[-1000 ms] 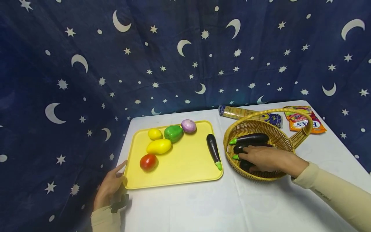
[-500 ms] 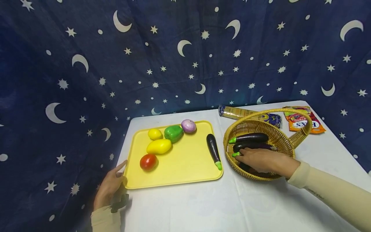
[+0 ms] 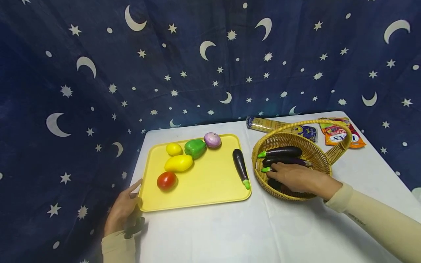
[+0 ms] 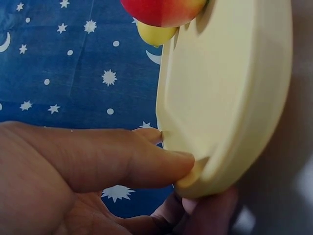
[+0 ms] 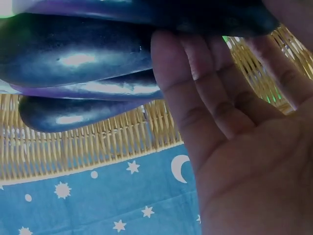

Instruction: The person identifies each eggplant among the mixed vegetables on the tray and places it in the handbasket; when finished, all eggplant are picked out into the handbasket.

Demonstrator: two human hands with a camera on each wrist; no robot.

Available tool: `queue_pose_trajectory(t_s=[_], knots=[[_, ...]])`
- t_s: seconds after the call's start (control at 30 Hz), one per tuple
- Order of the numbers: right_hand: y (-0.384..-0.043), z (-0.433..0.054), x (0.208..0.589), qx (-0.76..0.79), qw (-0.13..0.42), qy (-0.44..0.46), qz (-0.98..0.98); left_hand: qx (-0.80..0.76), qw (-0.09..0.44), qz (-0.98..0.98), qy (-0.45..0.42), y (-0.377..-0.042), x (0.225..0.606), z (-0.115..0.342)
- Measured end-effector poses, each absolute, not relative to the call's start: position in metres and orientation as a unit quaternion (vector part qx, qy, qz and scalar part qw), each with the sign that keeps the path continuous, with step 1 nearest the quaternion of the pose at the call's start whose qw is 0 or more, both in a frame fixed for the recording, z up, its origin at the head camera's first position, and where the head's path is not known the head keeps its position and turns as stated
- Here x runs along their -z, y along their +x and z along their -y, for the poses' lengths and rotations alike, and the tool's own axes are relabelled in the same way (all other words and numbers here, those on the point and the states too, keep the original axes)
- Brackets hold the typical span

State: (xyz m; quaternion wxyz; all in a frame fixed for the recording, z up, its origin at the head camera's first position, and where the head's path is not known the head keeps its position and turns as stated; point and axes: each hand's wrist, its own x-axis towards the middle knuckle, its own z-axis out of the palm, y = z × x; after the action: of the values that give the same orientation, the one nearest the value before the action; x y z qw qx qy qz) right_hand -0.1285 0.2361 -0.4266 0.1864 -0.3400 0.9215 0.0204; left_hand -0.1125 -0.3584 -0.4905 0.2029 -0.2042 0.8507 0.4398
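Observation:
My left hand (image 3: 121, 210) pinches the near-left corner of a yellow tray (image 3: 208, 182); in the left wrist view its thumb (image 4: 171, 169) lies over the rim, with fingers beneath. My right hand (image 3: 300, 179) is inside a wicker basket (image 3: 316, 149) on the right. There its fingers (image 5: 171, 54) and thumb are about a dark eggplant (image 5: 205, 18), which the hand mostly covers in the head view. Several other eggplants (image 3: 281, 151) lie alongside in the basket. On the tray are an eggplant (image 3: 240, 166), a red tomato (image 3: 166, 181), a mango (image 3: 179, 163), a lemon (image 3: 174, 149), a green pepper (image 3: 195, 148) and a purple onion (image 3: 212, 140).
Behind the basket lie a long pack of pasta (image 3: 263, 124) and a red-orange snack bag (image 3: 342, 135). The basket's tall handle (image 3: 296, 124) arches over its far side. A white cloth (image 3: 217, 233) covers the table, and a starry blue curtain (image 3: 184, 47) hangs behind.
My right hand has shifted slightly toward the near side of the basket, uncovering more of the middle eggplant. The left hand keeps its hold on the tray. The head view has tilted slightly.

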Motion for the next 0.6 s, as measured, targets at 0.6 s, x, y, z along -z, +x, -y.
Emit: queue_pose_trajectory(t_s=[0.6], knots=[[-0.089,-0.172,0.371,0.172,-0.153,-0.286,-0.93,-0.45,0.201,-0.848,-0.195,-0.111,0.488,0.362]])
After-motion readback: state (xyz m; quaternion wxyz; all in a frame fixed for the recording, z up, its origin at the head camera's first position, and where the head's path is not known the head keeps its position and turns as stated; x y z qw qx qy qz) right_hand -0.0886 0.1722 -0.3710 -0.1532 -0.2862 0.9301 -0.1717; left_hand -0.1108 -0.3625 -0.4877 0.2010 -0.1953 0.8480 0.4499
